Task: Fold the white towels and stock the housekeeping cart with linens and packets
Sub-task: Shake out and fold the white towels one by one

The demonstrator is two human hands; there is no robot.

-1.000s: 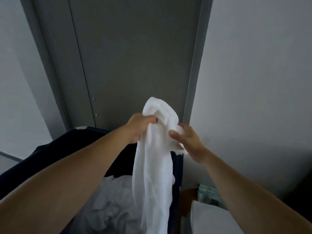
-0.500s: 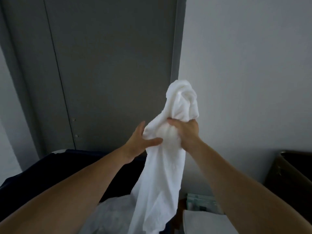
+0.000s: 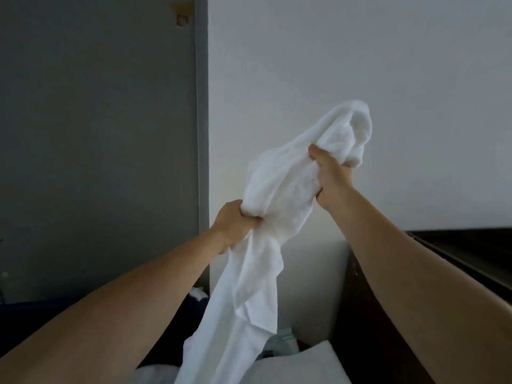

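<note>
Pale wall (image 3: pixel 360 56) and a grey door (image 3: pixel 97 120) fill the background, with a white towel (image 3: pixel 277 189) held up before the wall, its tail hanging out of view below. On the towel's left side the left hand (image 3: pixel 235 225) has its fingers clenched round a gathered fold, while the right hand (image 3: pixel 329 173), higher on the towel's right, grasps the bunched top. Below the towel lies white linen (image 3: pixel 304 364), and a dark wooden unit (image 3: pixel 471 253) stands to its right.

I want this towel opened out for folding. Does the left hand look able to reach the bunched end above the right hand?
Probably, once freed: the left hand grips the white towel lower down; nothing blocks the way up to the bunched end above the right hand.
</note>
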